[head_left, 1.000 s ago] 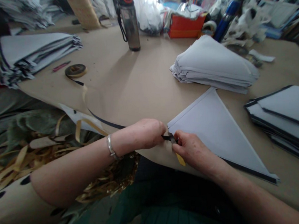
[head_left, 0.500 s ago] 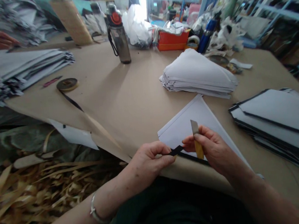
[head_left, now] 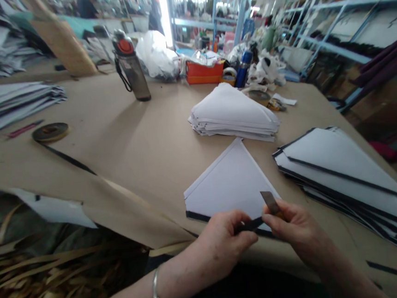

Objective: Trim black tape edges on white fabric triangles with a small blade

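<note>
Pinched between the thumb and fingers of my left hand [head_left: 232, 236] is a black tape strip [head_left: 252, 224], its free end reaching to my right fingertips. My right hand [head_left: 291, 224] is closed around a cutter knife [head_left: 272, 203], its flat metal blade pointing up; the yellow handle is mostly hidden by the fingers. Both hands are over the near edge of a white panel [head_left: 218, 182], which has a black strip along that edge. From a tape roll [head_left: 51, 131] on the left, a band of black and tan tape runs across the table towards me.
A white panel stack [head_left: 233, 113] lies behind, and black-edged panels [head_left: 339, 169] are piled on the right. Farther back stand a water bottle [head_left: 134, 73], an orange box [head_left: 204, 72] and a blue flask [head_left: 243, 69]. Tan backing strips [head_left: 51, 291] heap below the table's left edge.
My view has turned right, so the table's things appear farther left. My right fingertips have come to the end of the black strip, and the knife has tilted. The other person's hand has left view.
</note>
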Demonstrator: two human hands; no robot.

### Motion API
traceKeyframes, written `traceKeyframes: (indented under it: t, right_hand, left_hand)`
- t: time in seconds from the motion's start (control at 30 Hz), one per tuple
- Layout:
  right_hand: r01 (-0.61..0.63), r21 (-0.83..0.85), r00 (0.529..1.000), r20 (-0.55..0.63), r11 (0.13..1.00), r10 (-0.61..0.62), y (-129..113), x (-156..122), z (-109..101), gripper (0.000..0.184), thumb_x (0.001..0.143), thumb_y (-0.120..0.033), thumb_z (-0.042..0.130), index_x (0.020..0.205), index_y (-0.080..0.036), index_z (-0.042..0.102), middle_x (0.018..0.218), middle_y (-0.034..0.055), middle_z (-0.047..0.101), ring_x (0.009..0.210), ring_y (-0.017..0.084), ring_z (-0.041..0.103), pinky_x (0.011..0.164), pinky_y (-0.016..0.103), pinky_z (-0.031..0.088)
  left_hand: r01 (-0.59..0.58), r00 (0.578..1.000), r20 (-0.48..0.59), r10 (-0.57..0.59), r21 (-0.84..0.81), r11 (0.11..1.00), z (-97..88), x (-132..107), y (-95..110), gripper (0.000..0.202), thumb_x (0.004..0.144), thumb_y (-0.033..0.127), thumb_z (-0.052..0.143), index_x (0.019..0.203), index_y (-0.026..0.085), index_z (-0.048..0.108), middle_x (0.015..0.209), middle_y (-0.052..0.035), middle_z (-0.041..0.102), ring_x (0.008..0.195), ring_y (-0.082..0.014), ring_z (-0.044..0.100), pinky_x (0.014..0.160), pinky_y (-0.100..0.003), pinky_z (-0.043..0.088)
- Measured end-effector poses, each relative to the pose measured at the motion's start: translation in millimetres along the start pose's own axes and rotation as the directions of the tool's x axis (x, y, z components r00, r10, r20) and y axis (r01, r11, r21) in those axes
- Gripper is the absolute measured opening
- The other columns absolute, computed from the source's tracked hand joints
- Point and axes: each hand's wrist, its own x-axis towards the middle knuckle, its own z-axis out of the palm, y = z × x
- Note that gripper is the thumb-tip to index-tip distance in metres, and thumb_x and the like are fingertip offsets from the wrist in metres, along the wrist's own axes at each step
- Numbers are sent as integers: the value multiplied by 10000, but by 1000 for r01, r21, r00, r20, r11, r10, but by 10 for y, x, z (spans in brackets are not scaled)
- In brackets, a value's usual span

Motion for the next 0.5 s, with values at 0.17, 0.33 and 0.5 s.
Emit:
traceKeyframes:
  t: [0.17, 0.33, 0.5]
  right_hand:
    - [24, 5, 964, -267, 1000, -21, 78, -108, -297, 272, 790, -445, 629, 806, -178, 584, 585, -43, 356, 505, 74, 295, 459, 223, 222]
    - [127, 8, 925, -362, 992, -116, -34, 324, -512, 266, 767, -447, 631, 803, -201, 537, 569, -57, 339, 466, 83, 300, 438, 228, 238]
    - [163, -444, 884, -331, 881, -331, -267, 1217, -609, 227, 822, -398, 513, 730, -191, 490, 531, -53, 382, 483, 101, 351, 478, 236, 262]
  left_hand:
    - [-70, 998, 32, 63, 293, 954, -50, 109, 179, 187, 797, 290, 516, 790, 188, 673, 646, 7, 588, 614, -127, 486, 562, -238, 335]
    - [2, 985, -149, 92, 536, 844, -558, 50, 134, 231, 815, 337, 488, 695, 179, 608, 594, 4, 530, 584, -135, 468, 555, -248, 313]
    - [180, 929, -361, 79, 629, 756, -1224, -291, -157, 325, 831, 411, 420, 675, 184, 592, 578, -6, 534, 573, -151, 490, 565, -253, 332]
